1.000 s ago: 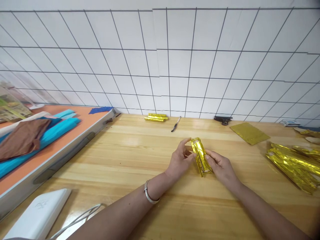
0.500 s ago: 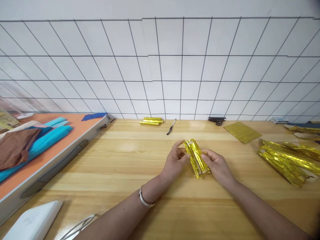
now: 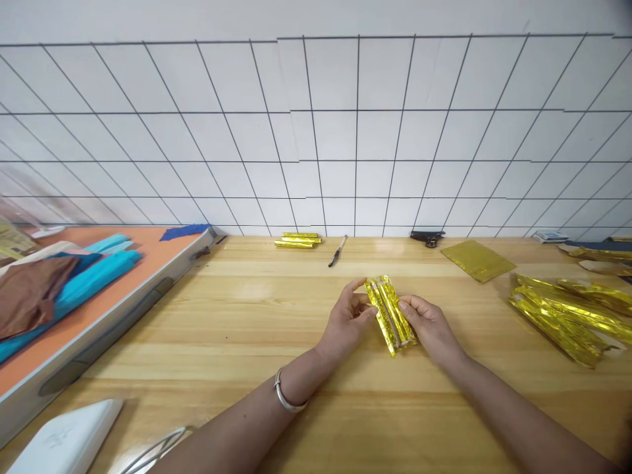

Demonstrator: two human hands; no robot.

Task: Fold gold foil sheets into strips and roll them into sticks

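- So the main thing here was a piece of gold foil point(image 3: 394, 309), right of the middle of the surface point(image 3: 222, 316), between the two hands. Couldn't tell if its near end touched the wood or hung just above it.
- Looks-wise: super shiny, bright yellow-gold and crinkly all over, with pale streaks of glare. It was longer than wide and tilted, far end leaning left, near end leaning right.
- It had lengthwise folds, kinda like strips side by side, with dull pale lines showing between them and a bit of pale stuff peeking out at the near end. Edges were a little ragged.
- Left hand point(image 3: 342, 322) had the left edge in a narrow pinch, thumb on the near side and a finger stretched toward the far corner.
- Right hand point(image 3: 434, 330) had the right edge, thumb laid on top, other fingers curled and partly hidden.
- Far side, left to right: small gold rolls point(image 3: 297, 241), a pen point(image 3: 338, 252), a black clip-looking thing point(image 3: 428, 238) and a flat, duller gold sheet point(image 3: 478, 261).
- Off to the right sat a messy pile of gold strips point(image 3: 557, 313), just as crinkly and shiny.
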